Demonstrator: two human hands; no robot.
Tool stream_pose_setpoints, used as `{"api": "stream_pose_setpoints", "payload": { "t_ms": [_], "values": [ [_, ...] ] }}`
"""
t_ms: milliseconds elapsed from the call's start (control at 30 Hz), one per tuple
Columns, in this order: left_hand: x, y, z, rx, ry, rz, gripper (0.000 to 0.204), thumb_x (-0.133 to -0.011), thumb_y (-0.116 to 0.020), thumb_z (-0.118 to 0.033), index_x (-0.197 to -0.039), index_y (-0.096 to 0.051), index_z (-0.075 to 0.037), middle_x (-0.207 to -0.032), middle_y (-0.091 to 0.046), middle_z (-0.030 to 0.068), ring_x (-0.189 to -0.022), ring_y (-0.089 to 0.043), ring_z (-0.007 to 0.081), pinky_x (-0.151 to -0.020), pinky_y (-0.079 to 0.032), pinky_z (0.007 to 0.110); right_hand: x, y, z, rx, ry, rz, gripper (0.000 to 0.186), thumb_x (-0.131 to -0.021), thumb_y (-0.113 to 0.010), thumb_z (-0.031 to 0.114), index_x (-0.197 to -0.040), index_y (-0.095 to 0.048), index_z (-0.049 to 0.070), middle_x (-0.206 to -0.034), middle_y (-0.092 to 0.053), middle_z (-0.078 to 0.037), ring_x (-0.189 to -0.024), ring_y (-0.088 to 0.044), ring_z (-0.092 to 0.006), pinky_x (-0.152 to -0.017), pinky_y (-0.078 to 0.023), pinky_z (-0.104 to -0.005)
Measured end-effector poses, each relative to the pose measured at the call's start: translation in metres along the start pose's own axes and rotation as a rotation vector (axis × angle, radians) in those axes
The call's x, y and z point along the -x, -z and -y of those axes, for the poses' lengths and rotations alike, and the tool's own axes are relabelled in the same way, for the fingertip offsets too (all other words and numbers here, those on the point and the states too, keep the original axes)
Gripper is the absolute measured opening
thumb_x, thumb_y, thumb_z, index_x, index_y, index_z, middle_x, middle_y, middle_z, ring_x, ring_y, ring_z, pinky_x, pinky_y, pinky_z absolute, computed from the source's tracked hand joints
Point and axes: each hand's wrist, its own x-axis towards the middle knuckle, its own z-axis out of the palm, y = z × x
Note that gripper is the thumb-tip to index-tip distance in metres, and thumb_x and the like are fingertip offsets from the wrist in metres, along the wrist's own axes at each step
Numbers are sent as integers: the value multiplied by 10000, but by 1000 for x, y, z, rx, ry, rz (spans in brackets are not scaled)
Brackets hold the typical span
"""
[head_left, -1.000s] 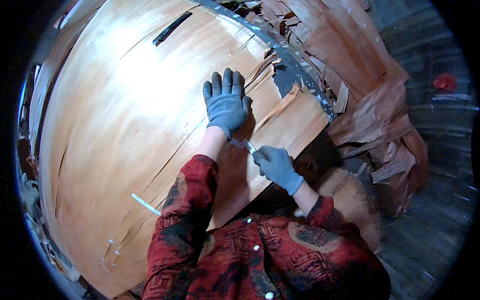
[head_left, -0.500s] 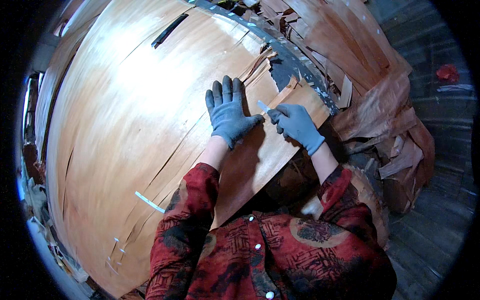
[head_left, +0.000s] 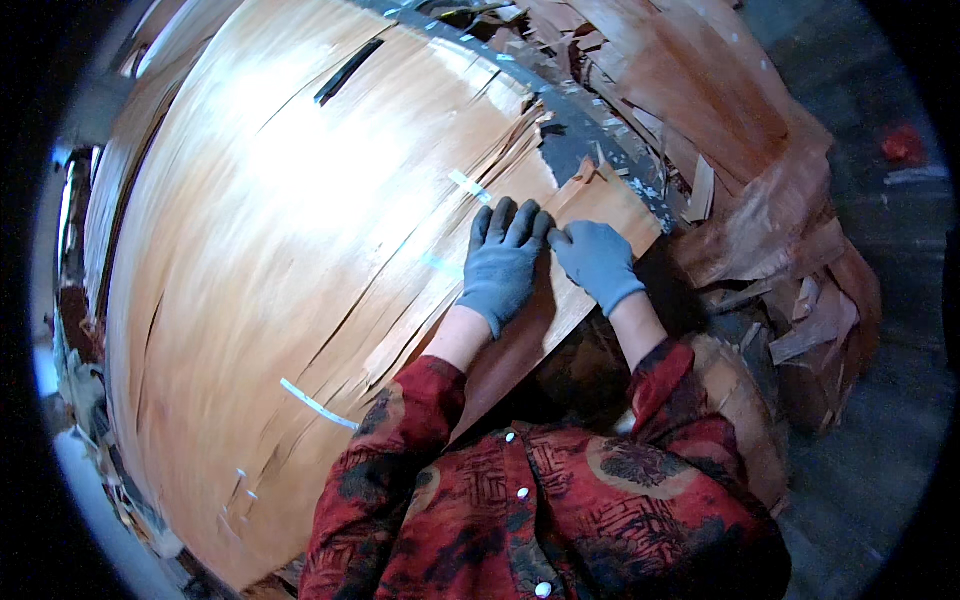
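Observation:
A broad, pale wood veneer sheet [head_left: 220, 250] with long splits and ragged splinters at its upper right edge lies beneath both gloved hands. My left hand [head_left: 500, 264] rests open on the sheet near that edge, fingers extended. Just to its right, my right hand [head_left: 597, 262] is closed, fingertips down at the sheet beside the left fingers; whatever it holds is hidden. Short pale strips cross the splits: one [head_left: 468, 185] above my left hand, a fainter one [head_left: 440, 264] beside it, another [head_left: 318, 404] lower left. A dark narrow piece or gap [head_left: 348, 70] shows near the top.
Torn veneer scraps [head_left: 745, 120] are heaped behind and right of the dark, speckled strip [head_left: 578, 145] along the sheet's edge. A dark plank-like floor [head_left: 880, 320] with a small red object [head_left: 900, 145] lies far right. More layered scraps line the left rim.
My left hand has slid right and down, uncovering a pale strip. My right hand moved up beside it from lower down; the pale tool seen in it earlier is now out of sight.

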Motion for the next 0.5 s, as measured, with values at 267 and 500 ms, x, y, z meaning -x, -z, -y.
{"api": "stream_pose_setpoints", "payload": {
  "t_ms": [267,500],
  "values": [
    [4,2,-2,75,-24,-157,416,-782,-550,-240,-1180,-541,-120,-1297,-469,113,-1260,-379,350,-1065,-239,506,59,-36,8,-560,48,24,332,-918,-476,272,-737,-578,13,-520,-572,-135,-483,-584,-269,-500,-443,-400],
    [45,35,29,482,197,-162,720,-692,-708,-256,-1330,-418,-91,-1371,-377,183,-1331,-233,429,-1093,-217,502,90,-47,13,-891,10,201,261,-935,-508,225,-824,-585,2,-570,-555,-48,-465,-526,-97,-432,-410,-259]
  ]
}}
